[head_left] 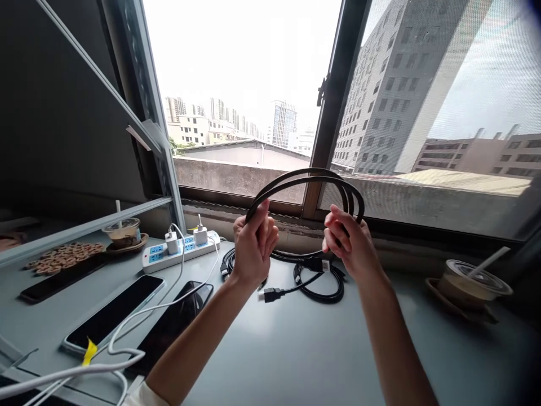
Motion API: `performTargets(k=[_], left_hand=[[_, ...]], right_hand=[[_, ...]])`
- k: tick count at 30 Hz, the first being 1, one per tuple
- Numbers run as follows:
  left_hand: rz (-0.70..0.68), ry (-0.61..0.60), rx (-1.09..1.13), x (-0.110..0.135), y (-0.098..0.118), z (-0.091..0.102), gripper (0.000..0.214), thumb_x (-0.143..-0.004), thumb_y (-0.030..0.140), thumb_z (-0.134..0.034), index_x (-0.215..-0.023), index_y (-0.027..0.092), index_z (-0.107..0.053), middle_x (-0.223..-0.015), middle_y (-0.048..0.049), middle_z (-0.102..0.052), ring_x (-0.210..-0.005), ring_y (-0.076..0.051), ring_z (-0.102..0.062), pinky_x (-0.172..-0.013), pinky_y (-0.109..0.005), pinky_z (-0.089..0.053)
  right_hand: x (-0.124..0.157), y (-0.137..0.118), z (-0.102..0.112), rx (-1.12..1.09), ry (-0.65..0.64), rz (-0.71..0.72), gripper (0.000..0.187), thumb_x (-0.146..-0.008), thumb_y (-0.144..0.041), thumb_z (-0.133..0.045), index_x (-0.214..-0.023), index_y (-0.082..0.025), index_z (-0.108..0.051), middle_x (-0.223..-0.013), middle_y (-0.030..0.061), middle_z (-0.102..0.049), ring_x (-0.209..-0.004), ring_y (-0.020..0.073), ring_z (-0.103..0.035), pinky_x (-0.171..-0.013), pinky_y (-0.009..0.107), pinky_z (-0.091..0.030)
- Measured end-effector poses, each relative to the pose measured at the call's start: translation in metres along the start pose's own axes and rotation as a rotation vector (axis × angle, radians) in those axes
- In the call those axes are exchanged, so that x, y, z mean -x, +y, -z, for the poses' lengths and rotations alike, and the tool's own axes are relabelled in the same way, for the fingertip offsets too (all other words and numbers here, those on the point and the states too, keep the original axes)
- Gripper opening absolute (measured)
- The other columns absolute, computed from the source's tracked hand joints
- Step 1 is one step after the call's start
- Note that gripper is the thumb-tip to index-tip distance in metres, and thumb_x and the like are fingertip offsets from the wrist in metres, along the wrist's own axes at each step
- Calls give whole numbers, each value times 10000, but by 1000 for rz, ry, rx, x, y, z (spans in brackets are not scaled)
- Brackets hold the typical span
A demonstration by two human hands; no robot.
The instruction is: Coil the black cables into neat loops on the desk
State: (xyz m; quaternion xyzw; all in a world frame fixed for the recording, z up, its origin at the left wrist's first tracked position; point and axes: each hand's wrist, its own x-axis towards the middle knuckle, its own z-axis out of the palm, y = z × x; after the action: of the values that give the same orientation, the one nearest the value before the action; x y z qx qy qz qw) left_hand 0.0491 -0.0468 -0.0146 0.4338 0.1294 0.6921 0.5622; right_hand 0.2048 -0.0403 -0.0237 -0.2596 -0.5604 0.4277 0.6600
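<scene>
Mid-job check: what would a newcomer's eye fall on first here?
First, the black cable looped in an arch between the left hand and right hand, against the bright window. Then the white power strip at left and the lidded cup at far right.

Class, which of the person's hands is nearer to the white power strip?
Left. The left hand, gripping the bent black cable, is to the right of the white power strip; the right hand is farther off that way.

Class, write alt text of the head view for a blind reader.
The left hand and right hand hold a looped black cable above a desk by a window. Coiled cables, phones and a power strip lie on it.
</scene>
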Motion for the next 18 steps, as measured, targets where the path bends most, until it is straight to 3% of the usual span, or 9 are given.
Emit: performTargets(k=[4, 7, 10, 14, 18], left_hand=[[-125, -6, -91, -7, -17, 5, 546, -746, 381, -604, -347, 164, -301, -283, 75, -252, -225, -20, -239, -265, -173, -157], [-203, 21, -226, -13, -36, 9, 468, -785, 345, -558, -394, 169, -372, -324, 63, -343, -263, -57, -377, -306, -191, -291], [-130, 9, -317, -17, -52, 12, 402, -796, 326, -529, -446, 171, -409, -362, 57, -400, -292, -77, -427, -320, -202, -330], [-33, -73, -410, -13, -62, 12, 357, -804, 316, -490, -486, 166, -433, -386, 47, -432, -326, -82, -461, -354, -196, -362], [-56, -144, -551, -4, -60, 9, 309, -786, 321, -511, -527, 159, -466, -448, 33, -474, -381, -78, -472, -378, -187, -362]], right_hand=[[2, -9, 8, -198, -49, -97, 291, -720, -317, -679, -525, -149, -545, -296, -107, -174, -262, 13, -149, -295, 95, -325], [8, -23, 24, -345, -265, -166, 199, -751, -296, -654, -609, -167, -601, -310, -118, -149, -260, 14, -58, -235, 63, -226], [17, -33, 34, -457, -453, -205, 116, -814, -281, -587, -761, -193, -641, -315, -131, -161, -234, 16, 5, -189, 66, -137], [28, -43, 34, -435, -397, -161, 135, -869, -239, -523, -825, -194, -642, -301, -140, -157, -190, 4, 24, -174, 56, -70], [35, -51, 26, -459, -199, 16, 62, -753, -261, -680, -798, -254, -637, -277, -166, -71, -172, -14, 89, -167, 22, -38]])
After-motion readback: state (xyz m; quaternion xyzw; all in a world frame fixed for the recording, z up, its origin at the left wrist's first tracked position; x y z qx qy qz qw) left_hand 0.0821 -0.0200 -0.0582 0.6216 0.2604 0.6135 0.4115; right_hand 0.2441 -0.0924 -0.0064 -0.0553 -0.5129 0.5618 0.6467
